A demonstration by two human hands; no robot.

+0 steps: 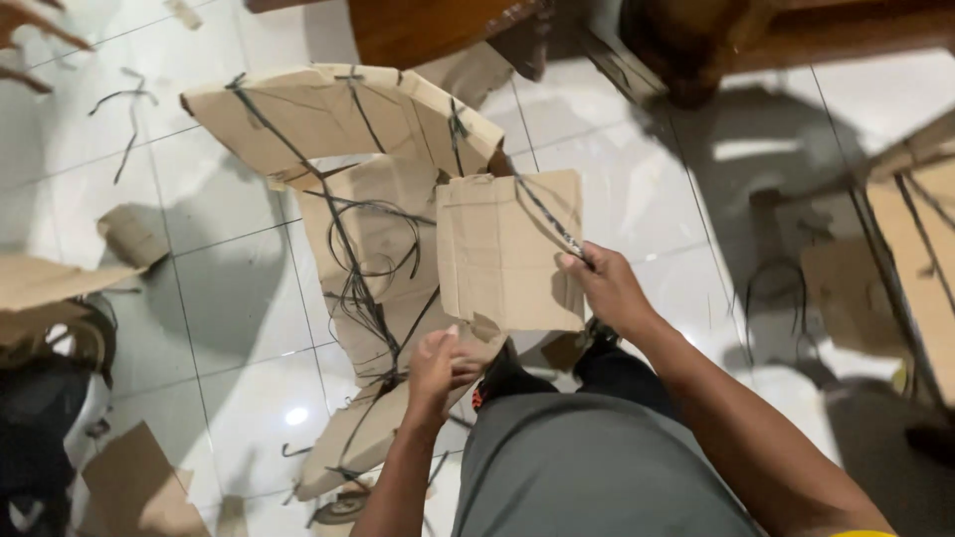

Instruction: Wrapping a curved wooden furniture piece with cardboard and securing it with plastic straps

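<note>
Cardboard, brown, creased: flat panel (507, 254) held up above the white tiled floor (229, 298). Right hand (609, 288) at panel's right edge, fingers pinched shut on black strap (547, 221) running across the panel. Left hand (438, 370) below panel's lower edge, fingers curled closed, seemingly on a torn corner; grip partly hidden. Behind panel, larger cardboard sheet (338, 114) bound with black straps. Judged light, stiff yet bendable, tears easily; best gripped at edges, near strap crossings. Loose scraps (129, 234) left of panel.
</note>
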